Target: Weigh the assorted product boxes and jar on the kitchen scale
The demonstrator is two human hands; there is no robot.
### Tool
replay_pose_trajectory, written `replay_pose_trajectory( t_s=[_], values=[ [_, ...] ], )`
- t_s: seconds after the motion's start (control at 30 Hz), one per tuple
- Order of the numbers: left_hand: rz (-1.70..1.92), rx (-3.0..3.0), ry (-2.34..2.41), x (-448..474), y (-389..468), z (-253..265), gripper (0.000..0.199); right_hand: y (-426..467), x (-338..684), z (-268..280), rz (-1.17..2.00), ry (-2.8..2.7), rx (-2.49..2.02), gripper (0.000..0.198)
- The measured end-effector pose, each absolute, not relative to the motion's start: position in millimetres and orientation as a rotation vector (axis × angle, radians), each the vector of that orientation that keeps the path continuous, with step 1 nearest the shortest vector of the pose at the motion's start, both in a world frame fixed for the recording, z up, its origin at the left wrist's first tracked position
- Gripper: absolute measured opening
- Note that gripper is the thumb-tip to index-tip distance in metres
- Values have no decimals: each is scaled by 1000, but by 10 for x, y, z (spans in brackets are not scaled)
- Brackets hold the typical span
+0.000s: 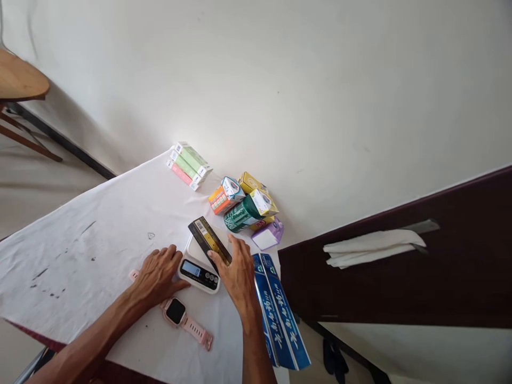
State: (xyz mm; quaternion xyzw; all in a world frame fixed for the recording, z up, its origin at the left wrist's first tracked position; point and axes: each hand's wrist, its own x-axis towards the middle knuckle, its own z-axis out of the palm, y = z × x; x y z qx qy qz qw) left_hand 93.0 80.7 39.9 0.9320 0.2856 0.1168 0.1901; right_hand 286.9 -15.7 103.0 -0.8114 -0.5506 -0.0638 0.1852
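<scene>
A small white digital scale (199, 273) with a lit display stands on the white cloth-covered table (100, 234). A long black and gold box (208, 240) lies on its platform. My right hand (238, 274) holds the near end of that box, thumb against it. My left hand (158, 274) rests flat on the cloth, fingertips touching the left side of the scale. A pink smartwatch (180, 316) lies just in front of my left hand.
Two long blue boxes (280, 314) lie at the table's right edge. Behind the scale sit an orange box (224, 196), yellow boxes (258, 198), a green can (241, 214), a purple box (269, 236) and green and pink boxes (189, 165). A dark ledge (400, 277) holds folded white cloth (372, 248).
</scene>
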Motion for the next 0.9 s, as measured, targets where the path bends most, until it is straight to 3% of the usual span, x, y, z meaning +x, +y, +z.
replay_pose_trajectory(
  t_s=[0.3,0.5,0.67,0.9],
  values=[
    [338,2682,812,900,807,374,39,-447,2738,789,-240,-1451,-2271,43],
    [332,2686,818,898,807,382,34,-1108,3047,1157,-566,-1096,-2301,70],
    [330,2684,818,889,810,405,31,-1632,3356,1237,-589,-870,-2510,92],
    [276,2698,836,896,803,454,34,-1838,3490,970,-454,-800,-2569,91]
  ],
)
